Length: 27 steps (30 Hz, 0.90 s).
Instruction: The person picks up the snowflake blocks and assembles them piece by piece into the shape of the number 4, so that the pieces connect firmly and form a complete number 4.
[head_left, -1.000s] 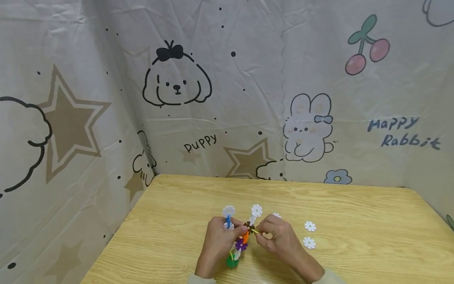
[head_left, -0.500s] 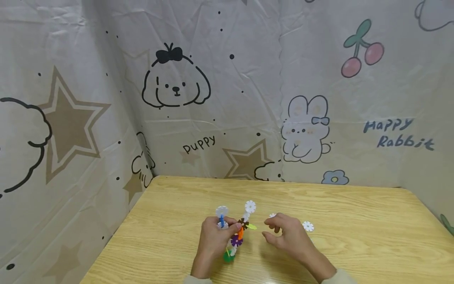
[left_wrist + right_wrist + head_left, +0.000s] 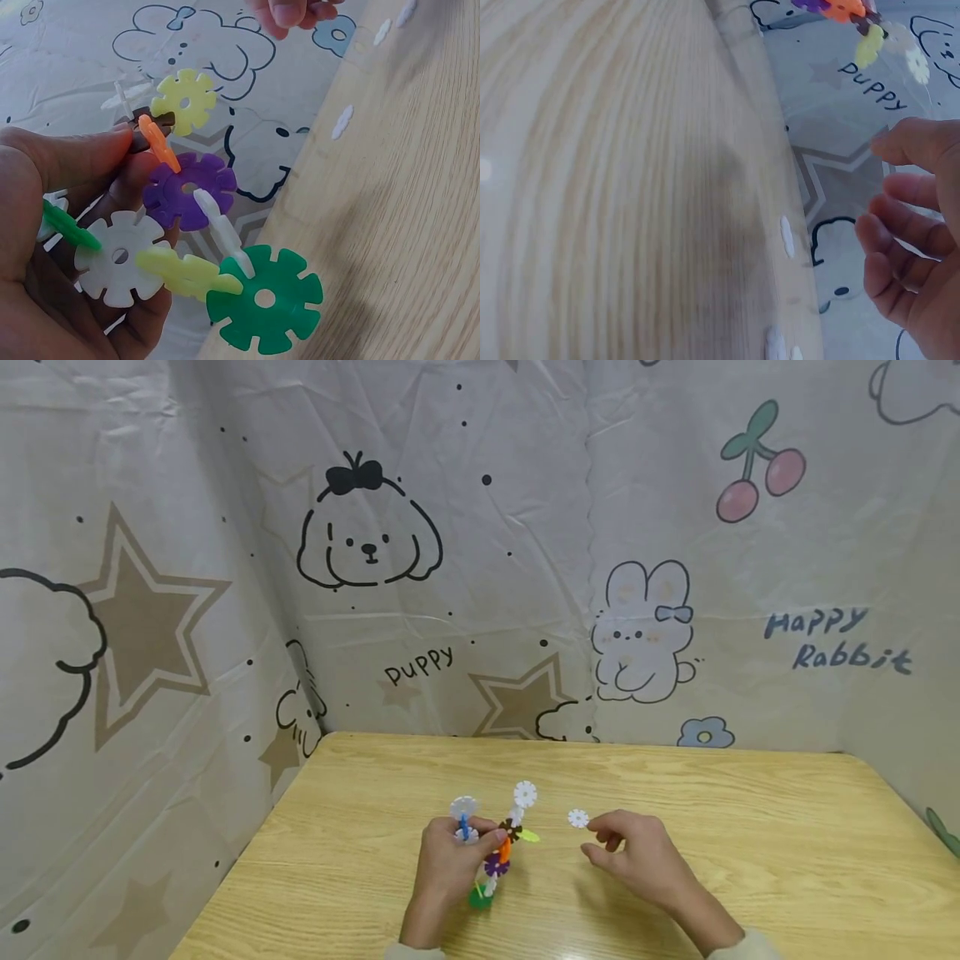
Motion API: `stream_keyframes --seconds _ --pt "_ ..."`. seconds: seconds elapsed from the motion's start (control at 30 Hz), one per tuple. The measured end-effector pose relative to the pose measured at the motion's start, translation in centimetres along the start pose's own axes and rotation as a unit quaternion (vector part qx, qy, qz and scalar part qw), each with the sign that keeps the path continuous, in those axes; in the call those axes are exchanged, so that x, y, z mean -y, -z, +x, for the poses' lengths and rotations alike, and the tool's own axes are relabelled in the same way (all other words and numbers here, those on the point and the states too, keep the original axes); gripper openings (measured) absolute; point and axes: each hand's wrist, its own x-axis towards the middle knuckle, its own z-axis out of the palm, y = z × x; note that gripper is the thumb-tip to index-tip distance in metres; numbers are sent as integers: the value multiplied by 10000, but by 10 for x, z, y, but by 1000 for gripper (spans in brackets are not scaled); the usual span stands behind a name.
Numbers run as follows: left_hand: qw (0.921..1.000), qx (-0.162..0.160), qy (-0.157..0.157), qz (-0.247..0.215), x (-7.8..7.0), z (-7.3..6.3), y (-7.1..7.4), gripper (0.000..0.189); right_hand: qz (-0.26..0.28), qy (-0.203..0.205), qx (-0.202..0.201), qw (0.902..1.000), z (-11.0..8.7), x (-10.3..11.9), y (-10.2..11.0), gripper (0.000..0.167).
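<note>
My left hand [image 3: 448, 867] grips a linked chain of notched plastic snowflake discs. In the left wrist view its thumb pinches the brown disc [image 3: 152, 129], which joins an orange disc [image 3: 159, 142] and a yellow disc [image 3: 185, 103]. A purple disc [image 3: 189, 192], white ones and a green disc [image 3: 264, 299] follow along the chain, the green lowest. Part of it is hidden behind the fingers. My right hand [image 3: 641, 858] holds nothing, with thumb and loosely bent fingers apart. Its index fingertip is right by a loose white disc [image 3: 577, 818] on the table.
The wooden table [image 3: 787, 843] runs back to a cloth backdrop [image 3: 480, 560] printed with cartoon animals. More loose white discs [image 3: 382, 32] lie on it; in the head view the right hand covers them.
My right hand has let go of the yellow disc, which stays on the chain, and has moved right to the loose white disc. The left hand has shifted slightly left with the chain.
</note>
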Motion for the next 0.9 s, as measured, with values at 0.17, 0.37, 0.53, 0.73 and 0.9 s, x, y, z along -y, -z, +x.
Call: stream_keyframes --seconds 0.17,0.37,0.53,0.73,0.9 --pt "9999 18 -79 -82 2 1 0 16 -151 -434 270 9986 -3 -4 11 19" --pt "9998 67 -89 -159 4 2 -1 16 -327 -894 431 9945 -9 -11 19 18" --pt "9995 117 -56 -298 5 2 -1 15 -367 -1186 539 9908 -14 -19 22 21" --pt "9994 103 -98 -312 5 2 0 15 -483 -1322 612 9881 -18 -27 26 22" --pt "9993 52 -123 -347 5 2 1 14 -856 -1426 657 9839 -21 -35 29 20"
